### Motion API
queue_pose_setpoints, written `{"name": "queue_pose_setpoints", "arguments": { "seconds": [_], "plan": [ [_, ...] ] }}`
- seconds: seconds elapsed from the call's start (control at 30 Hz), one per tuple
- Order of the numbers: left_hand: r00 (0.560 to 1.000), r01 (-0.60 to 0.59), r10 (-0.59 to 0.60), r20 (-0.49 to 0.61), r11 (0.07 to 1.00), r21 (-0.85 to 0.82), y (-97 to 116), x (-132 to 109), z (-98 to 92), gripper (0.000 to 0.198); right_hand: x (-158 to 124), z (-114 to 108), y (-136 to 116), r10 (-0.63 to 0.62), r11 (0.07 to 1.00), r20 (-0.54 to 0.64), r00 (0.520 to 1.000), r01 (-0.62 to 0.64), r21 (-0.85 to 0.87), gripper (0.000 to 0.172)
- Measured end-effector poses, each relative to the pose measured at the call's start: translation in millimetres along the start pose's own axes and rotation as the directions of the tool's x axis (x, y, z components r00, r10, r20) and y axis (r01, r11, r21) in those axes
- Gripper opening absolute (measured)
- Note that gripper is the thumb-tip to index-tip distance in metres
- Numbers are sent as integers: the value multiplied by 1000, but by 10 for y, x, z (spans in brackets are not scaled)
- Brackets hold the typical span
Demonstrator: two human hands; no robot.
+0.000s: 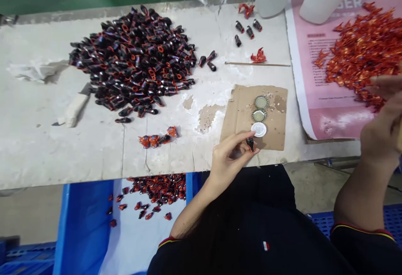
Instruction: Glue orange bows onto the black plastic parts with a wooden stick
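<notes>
A small, glossy black tubular piece with red-orange edging (250, 144) is clamped between the thumb and index finger of the left hand (226, 156), over the near part of a flat brown cardboard sheet (276, 130). Just beyond these fingers (238, 138) lies a round white disc (258, 129); farther out, in line with it, sit two round metal caps with crimped rims (259, 115). Left of the fingers, a short row of red-orange and black pieces (154, 141) rests on the scuffed, whitish worktop (94, 153). Beyond that row is a large pile of black tubular pieces (138, 57). Below and left of the fingers stands a blue plastic bin (78, 224), containing red-orange and black pieces. Well to the right, the right hand (381, 128) is beside a heap of shiny red-orange pointed pieces (367, 53) on a pink printed sheet (333, 120). From here I cannot tell whether its fingers are apart or together.
</notes>
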State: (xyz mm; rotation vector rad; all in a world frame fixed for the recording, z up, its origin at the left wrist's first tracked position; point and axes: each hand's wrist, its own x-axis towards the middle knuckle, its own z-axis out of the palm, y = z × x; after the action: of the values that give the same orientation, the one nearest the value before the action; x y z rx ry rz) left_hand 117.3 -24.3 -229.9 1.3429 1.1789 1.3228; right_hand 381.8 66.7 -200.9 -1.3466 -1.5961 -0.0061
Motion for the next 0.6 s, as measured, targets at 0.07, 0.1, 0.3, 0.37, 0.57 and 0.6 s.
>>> {"name": "queue_pose_setpoints", "arguments": {
  "seconds": [0.07, 0.1, 0.3, 0.37, 0.57, 0.6],
  "plan": [
    [1000, 10, -10, 5, 1000, 8, 4, 1, -2, 31, 183, -112, 208, -119, 950, 154, 981, 158, -269, 43],
    [1000, 14, -14, 2, 1000, 13, 6, 2, -2, 31, 270, -134, 291, -144, 904, 235, 961, 224, -363, 40],
    [1000, -7, 7, 1, 1000, 29, 13, 4, -4, 32, 683, 59, 485, -16, 799, 572, 820, 355, -486, 35],
    [1000, -17, 17, 4, 999, 30, 8, 6, -6, 32, 767, 136, 509, -27, 802, 656, 754, 408, -436, 32],
    [999, -37, 37, 6, 999, 40, -3, 10, -4, 34, 829, 220, 608, -73, 867, 705, 706, 394, -306, 10],
    [999, -44, 44, 8, 998, 42, -4, 11, -3, 34, 824, 223, 618, -95, 885, 698, 710, 382, -268, 7]
  ]
}}
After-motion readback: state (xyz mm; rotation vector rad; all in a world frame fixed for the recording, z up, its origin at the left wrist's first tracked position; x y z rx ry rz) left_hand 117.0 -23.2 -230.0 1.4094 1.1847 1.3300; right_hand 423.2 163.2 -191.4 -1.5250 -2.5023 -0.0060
